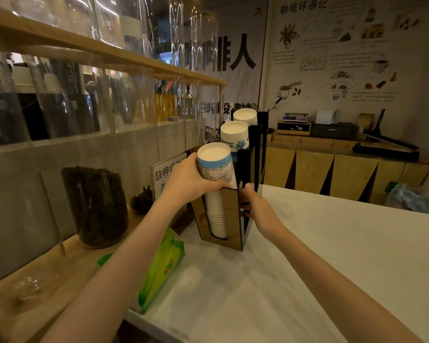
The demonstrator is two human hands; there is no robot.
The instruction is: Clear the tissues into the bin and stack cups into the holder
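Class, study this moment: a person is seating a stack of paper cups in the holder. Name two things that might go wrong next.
The cup stack leans left, well above the holder; pushed down crooked, it might jam or buckle. The right hand only braces the holder's side, so a hard push by the left hand might tip it.

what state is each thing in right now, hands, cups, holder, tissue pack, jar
left hand: gripping the front cup stack
right hand: bracing the holder's side
front cup stack: upside down, partly seated in the front slot
middle cup stack: upside down, in the holder
rear cup stack: upside down, in the holder
cup holder: upright on the counter
green tissue pack: lying on the counter
glass jar: upright, filled dark
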